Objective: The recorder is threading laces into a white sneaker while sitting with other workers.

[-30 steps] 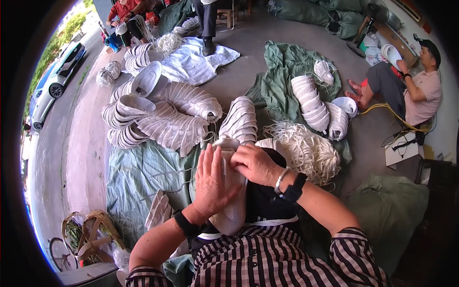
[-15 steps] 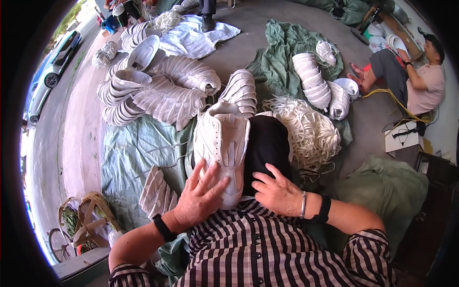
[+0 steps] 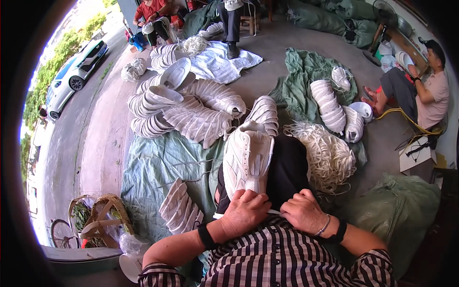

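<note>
A white shoe upper [image 3: 249, 160] with a row of eyelets lies on my black-trousered lap, its toe toward me. My left hand [image 3: 246, 210] is closed at the toe end, its knuckles bent over and hiding the tip. Beside it, at the right, my right hand [image 3: 306, 213] has its fingers curled together. A thin white strip [image 3: 274, 211] shows in the gap between the hands. What either hand grips is hidden under the fingers.
Stacks of white uppers [image 3: 201, 115] lie ahead on green sheeting [image 3: 148, 160]. A heap of white laces [image 3: 330, 155] sits right of my knee, beyond a green sack [image 3: 397, 215]. Smaller upper stacks [image 3: 180, 205] lie at left. A seated person [image 3: 428, 91] works at far right.
Both hands have gone from spread fingers to curled ones and come closer together. The left has slid down to the toe. The view has tilted up and shifted left.
</note>
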Available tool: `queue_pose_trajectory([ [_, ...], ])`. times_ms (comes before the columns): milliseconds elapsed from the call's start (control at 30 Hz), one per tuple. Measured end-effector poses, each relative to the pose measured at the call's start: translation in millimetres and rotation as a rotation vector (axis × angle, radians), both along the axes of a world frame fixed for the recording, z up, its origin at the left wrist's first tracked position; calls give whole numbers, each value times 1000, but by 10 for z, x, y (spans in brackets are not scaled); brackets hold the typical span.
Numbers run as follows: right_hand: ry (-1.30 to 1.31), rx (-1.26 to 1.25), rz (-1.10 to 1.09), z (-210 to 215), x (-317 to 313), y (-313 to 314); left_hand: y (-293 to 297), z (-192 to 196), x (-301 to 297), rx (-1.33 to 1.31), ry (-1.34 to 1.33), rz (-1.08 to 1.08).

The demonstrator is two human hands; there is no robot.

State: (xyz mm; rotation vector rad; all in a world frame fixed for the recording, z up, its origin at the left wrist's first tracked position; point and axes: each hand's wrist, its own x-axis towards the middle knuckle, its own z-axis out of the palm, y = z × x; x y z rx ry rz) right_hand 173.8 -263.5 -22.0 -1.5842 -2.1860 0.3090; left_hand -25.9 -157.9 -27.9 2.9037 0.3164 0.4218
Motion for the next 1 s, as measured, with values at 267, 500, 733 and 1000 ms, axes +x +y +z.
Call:
queue_pose_trajectory([
  [267, 76, -297, -12, 87, -70, -146, -38, 114, 41, 111, 160, -56],
  [500, 381, -324, -133, 20, 28, -124, -111, 217, 68, -57, 177, -3],
  [733, 296, -667, -135, 20, 75, -150, -172, 214, 231, -162, 158, 29],
  [1000, -141, -568, 15, 18, 90, -250, -104, 131, 219, -149, 244, -75],
])
